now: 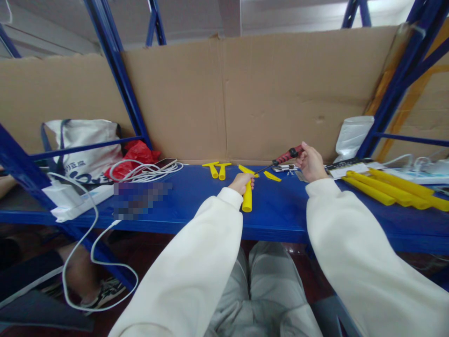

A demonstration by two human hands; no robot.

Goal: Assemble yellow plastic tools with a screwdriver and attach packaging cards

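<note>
My left hand (242,184) is closed around a yellow plastic tube-like handle (247,199), whose open round end points toward me. My right hand (311,162) grips the end of a screwdriver (286,156) with a red and black handle. The screwdriver's thin shaft slants down to the left, and its tip reaches my left hand; the fingers hide the exact contact. Just behind the left hand is a flat yellow piece (245,169); I cannot tell whether it joins the handle. Another flat yellow piece (272,176) lies to its right on the blue table (280,206).
Two yellow T-shaped pieces (216,170) lie further back. Several long yellow tubes (396,189) are at the right, near a white pouch (354,135). At the left are a coiled white cable (147,172), a red bag (138,154), a cloth bag (86,140) and a power strip (84,203).
</note>
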